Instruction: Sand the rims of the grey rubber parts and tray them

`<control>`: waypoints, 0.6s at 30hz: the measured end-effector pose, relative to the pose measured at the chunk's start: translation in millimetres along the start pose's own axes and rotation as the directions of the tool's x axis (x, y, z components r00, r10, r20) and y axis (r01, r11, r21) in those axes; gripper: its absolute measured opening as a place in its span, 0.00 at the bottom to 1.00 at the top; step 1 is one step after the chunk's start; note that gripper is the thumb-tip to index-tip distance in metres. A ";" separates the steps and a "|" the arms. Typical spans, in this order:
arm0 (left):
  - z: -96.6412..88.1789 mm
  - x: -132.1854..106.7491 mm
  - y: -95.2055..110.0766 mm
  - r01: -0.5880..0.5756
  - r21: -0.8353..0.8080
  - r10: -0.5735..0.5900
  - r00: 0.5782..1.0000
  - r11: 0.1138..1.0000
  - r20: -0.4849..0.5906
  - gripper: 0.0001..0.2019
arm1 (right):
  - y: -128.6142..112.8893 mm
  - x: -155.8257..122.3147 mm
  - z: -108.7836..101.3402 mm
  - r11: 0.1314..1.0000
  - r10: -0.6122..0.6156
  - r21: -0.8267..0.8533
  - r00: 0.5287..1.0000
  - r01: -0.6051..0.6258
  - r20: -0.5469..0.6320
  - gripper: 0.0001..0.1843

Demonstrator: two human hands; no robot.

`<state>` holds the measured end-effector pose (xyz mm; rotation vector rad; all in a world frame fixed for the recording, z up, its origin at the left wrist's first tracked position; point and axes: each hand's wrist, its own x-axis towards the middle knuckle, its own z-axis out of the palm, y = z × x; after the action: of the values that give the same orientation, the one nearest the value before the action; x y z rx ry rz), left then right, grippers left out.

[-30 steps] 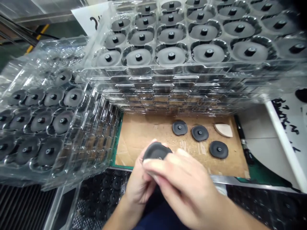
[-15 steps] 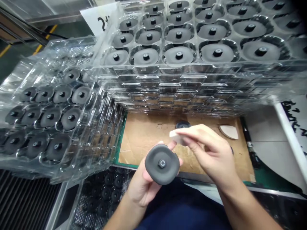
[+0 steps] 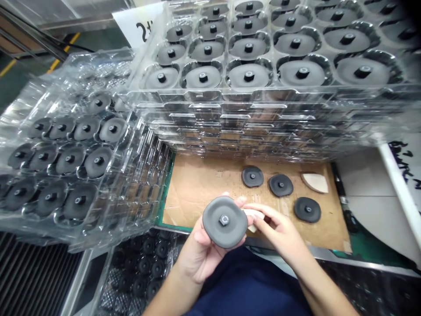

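Note:
My left hand point(image 3: 201, 258) grips a dark grey rounded disc point(image 3: 213, 224) by its edge, its short central stud facing up. Close beside it, my right hand point(image 3: 279, 230) pinches a small white pad point(image 3: 255, 214) at the disc's right rim. Part of the pad is hidden behind the disc and fingers, so I cannot tell how far it touches. On the cardboard beyond my hands lie three similar discs: one at the back point(image 3: 252, 176), one in the middle point(image 3: 280, 185) and one to the right point(image 3: 307, 210).
Brown cardboard point(image 3: 194, 180) covers the work surface. A pale wedge-shaped piece point(image 3: 315, 182) lies at its right. Stacked clear trays point(image 3: 243, 94) full of discs rise behind, with another tray stack point(image 3: 108, 193) at left. A white sheet point(image 3: 131, 26) stands at the back.
My right hand has moved down and left, bringing the white pad to the rim of the disc. The discs it was covering now show. My left hand has shifted slightly up.

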<state>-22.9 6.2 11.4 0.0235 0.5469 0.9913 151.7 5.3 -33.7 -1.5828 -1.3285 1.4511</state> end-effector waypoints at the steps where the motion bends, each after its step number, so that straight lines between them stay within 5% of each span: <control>1: 0.2 -0.4 -0.9 0.000 -0.005 0.000 1.000 1.000 -0.001 0.28 | -0.7 0.2 1.5 1.000 -0.005 0.003 1.000 0.005 0.010 0.14; 9: -1.2 -2.7 -5.4 0.006 0.025 -0.005 1.000 1.000 -0.020 0.29 | 8.6 1.4 2.8 0.999 -0.034 -0.002 0.999 0.034 -0.007 0.15; 13: 1.1 -1.7 -5.9 -0.023 0.087 0.027 0.999 0.996 -0.036 0.29 | -21.2 -9.8 -11.7 0.989 -0.137 -0.075 0.979 0.126 -0.154 0.12; 15: 3.1 -0.8 -8.6 -0.059 0.147 0.071 0.995 0.987 -0.074 0.30 | -47.4 -16.2 -15.9 0.918 -0.380 -0.205 0.904 0.341 -0.198 0.12; 18: 4.1 -0.9 -14.3 -0.109 0.235 0.150 0.975 0.966 -0.164 0.31 | -77.9 -17.7 -13.9 0.670 -0.712 -0.291 0.702 0.683 0.010 0.16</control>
<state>-10.2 -1.6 11.5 0.1747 0.8320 1.0618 146.1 15.9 46.4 -1.0575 -1.8594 0.7068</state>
